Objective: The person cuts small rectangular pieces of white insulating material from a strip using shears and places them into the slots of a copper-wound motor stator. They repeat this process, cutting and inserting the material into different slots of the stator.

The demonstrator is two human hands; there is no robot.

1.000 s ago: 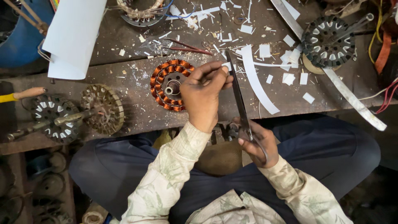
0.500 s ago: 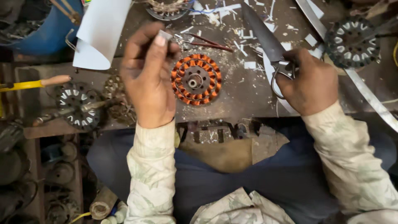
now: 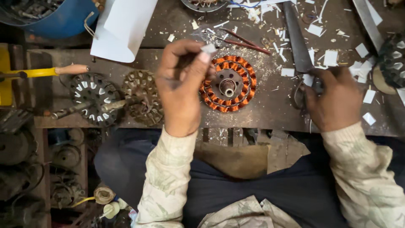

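The left hand [image 3: 182, 86] hangs over the table [image 3: 270, 105], just left of the stator [image 3: 228, 83], and its grip is pressed together, thumb and forefinger pinching a small white paper slip [image 3: 208, 48] above the stator's upper left edge. The stator lies flat on the table in front of the person, a round core ringed with copper-orange windings and a short metal shaft at its middle. The right hand [image 3: 335, 101] rests on the table well to the right of the stator, its grip closed around the handles of the scissors [image 3: 297, 40], whose long dark blades lie on the table pointing away from the person. The loops of the handles show just left of the fingers.

White paper scraps [image 3: 330, 57] are scattered over the table around the scissors and beyond the stator, and two thin reddish rods [image 3: 244, 41] lie just past the stator. To the left of the left hand lie a rusty bare core [image 3: 142, 96] and, beside it, a dark core with white slips in its slots [image 3: 93, 98], joined along a shaft. A tool with a yellow shank and wooden handle [image 3: 67, 69] lies further left. A curled white paper sheet [image 3: 120, 27] rests at the far left of the table, beside a blue tub [image 3: 59, 21]. Another dark core [image 3: 392, 55] sits at the right edge. Both arms wear pale patterned sleeves
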